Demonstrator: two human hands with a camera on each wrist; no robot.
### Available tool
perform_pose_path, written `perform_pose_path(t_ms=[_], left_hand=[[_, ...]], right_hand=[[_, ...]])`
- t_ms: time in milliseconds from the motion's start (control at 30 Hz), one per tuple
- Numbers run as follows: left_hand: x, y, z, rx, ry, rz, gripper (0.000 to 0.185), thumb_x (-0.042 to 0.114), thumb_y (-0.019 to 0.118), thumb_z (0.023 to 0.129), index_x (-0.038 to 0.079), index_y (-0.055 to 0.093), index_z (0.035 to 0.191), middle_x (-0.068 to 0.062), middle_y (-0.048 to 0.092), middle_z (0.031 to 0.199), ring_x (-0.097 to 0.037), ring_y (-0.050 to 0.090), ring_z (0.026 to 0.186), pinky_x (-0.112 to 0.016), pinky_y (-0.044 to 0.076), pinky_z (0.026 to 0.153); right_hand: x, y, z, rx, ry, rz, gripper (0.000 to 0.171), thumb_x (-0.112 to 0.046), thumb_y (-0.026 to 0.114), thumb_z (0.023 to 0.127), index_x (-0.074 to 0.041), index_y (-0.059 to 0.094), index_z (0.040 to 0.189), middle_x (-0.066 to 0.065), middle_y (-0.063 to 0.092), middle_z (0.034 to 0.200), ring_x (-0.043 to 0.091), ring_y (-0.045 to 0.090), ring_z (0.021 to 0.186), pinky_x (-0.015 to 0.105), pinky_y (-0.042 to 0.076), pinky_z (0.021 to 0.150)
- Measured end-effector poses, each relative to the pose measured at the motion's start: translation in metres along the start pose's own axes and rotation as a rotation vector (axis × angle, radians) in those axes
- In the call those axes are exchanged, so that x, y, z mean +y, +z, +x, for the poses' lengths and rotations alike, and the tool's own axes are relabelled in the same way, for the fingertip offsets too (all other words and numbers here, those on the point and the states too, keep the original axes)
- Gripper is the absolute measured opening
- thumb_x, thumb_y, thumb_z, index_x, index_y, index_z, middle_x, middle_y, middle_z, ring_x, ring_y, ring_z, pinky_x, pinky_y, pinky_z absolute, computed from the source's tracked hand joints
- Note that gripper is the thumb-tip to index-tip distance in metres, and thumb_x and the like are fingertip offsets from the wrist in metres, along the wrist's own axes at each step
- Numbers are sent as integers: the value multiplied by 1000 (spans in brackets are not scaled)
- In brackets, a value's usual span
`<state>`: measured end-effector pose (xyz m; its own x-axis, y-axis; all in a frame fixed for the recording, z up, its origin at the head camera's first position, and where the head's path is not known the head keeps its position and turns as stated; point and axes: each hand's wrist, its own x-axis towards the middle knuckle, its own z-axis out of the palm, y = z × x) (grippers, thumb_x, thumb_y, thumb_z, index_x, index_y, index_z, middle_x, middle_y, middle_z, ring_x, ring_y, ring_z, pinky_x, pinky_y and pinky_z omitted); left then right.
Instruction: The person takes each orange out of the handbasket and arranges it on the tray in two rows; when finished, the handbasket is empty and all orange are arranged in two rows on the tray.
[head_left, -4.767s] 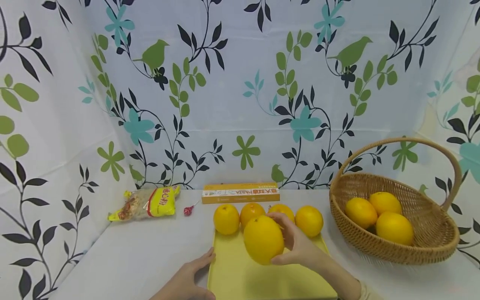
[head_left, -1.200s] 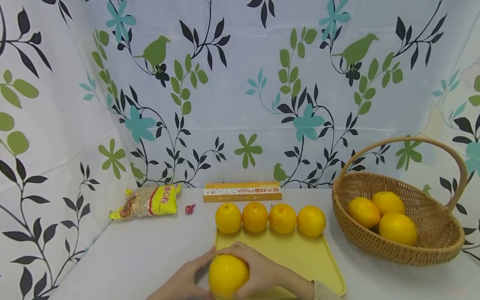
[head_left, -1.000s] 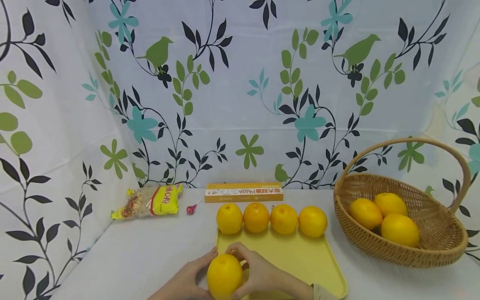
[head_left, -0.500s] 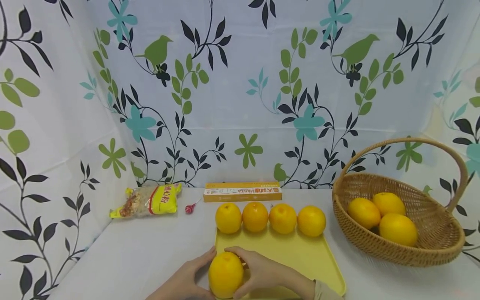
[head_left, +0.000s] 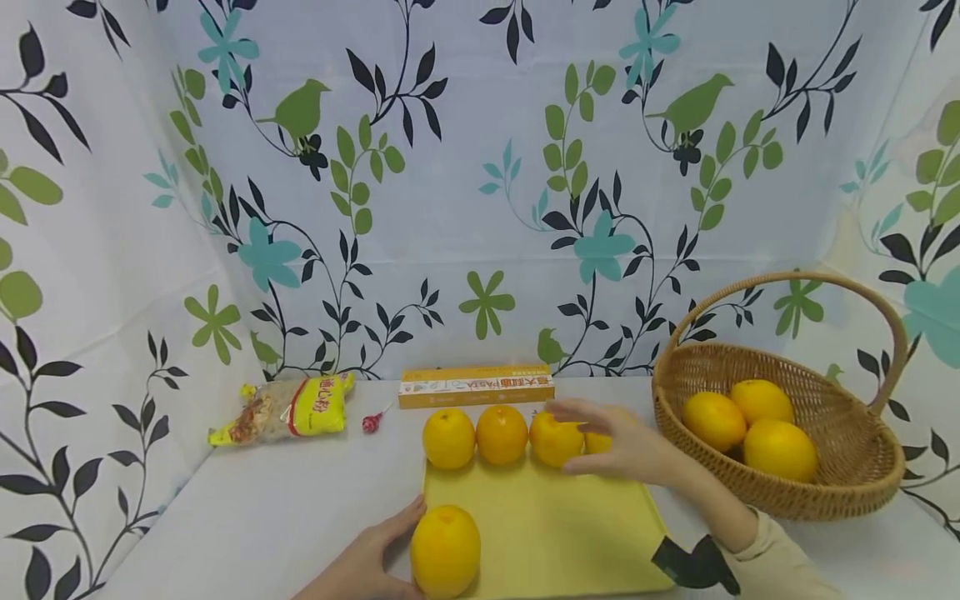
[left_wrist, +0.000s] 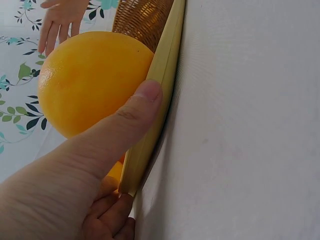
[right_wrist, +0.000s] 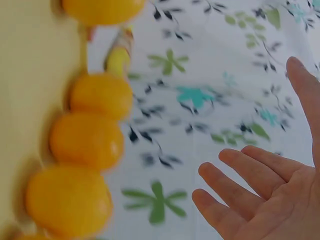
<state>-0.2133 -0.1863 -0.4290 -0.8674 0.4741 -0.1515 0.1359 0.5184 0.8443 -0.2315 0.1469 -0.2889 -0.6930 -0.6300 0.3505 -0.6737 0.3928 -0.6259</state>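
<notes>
Now: flat pale-yellow plastic tray [head_left: 555, 533] taken as reference. Large round yellow-orange citrus fruit [head_left: 445, 550] sits at the tray's near-left corner. Left hand [head_left: 369, 560] rests at the tray's left edge, thumb [left_wrist: 131, 117] straight against the fruit's side, nothing gripped. Right hand [head_left: 626, 446], fingers spread and relaxed, hovers over the tray's far-right end, probably covering the fourth fruit of the far-edge row of oranges [head_left: 501, 435]. Woven wicker basket with handle [head_left: 817, 492] stands right of the tray, holding three more fruits.
</notes>
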Motion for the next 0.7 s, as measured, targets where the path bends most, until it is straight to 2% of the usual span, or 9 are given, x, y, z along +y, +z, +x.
perform_pose_path(t_ms=[200, 333, 467, 600, 700], left_hand=[[-1, 2, -1, -2, -28, -27, 83, 38, 66, 55, 22, 23, 125, 2, 21, 127, -25, 17, 113, -53, 14, 85], [0, 1, 0, 3, -50, -20, 83, 40, 66, 54, 25, 23, 124, 5, 21, 127, -24, 17, 113, -53, 15, 85], [0, 0, 1, 2, -50, -14, 83, 40, 66, 54, 25, 24, 124, 5, 22, 126, -24, 17, 113, -54, 15, 84], [-2, 0, -2, 5, -46, 1, 81, 41, 66, 55, 24, 25, 124, 4, 22, 126, -25, 18, 112, -54, 14, 84], [-2, 0, -2, 3, -46, 2, 79, 41, 64, 57, 24, 25, 124, 3, 22, 126, -25, 18, 112, -54, 15, 84]], right_hand=[[19, -58, -33, 235, 106, -128, 53, -20, 60, 70, -10, 38, 117, 4, 41, 114, 16, 40, 99, 34, 37, 78], [31, -87, -55, 316, 222, -201, 47, -21, 55, 74, -13, 37, 117, 6, 41, 113, 21, 40, 97, 39, 37, 76], [49, -105, -72, 336, 309, -276, 48, -25, 52, 76, -13, 34, 119, 10, 37, 116, 29, 36, 99, 49, 33, 74], [68, -117, -86, 338, 401, -340, 58, -31, 52, 75, -9, 27, 123, 16, 29, 120, 37, 28, 102, 56, 27, 73], [91, -128, -98, 294, 499, -396, 68, -39, 50, 74, -2, 22, 123, 25, 25, 119, 44, 24, 100, 59, 24, 71]])
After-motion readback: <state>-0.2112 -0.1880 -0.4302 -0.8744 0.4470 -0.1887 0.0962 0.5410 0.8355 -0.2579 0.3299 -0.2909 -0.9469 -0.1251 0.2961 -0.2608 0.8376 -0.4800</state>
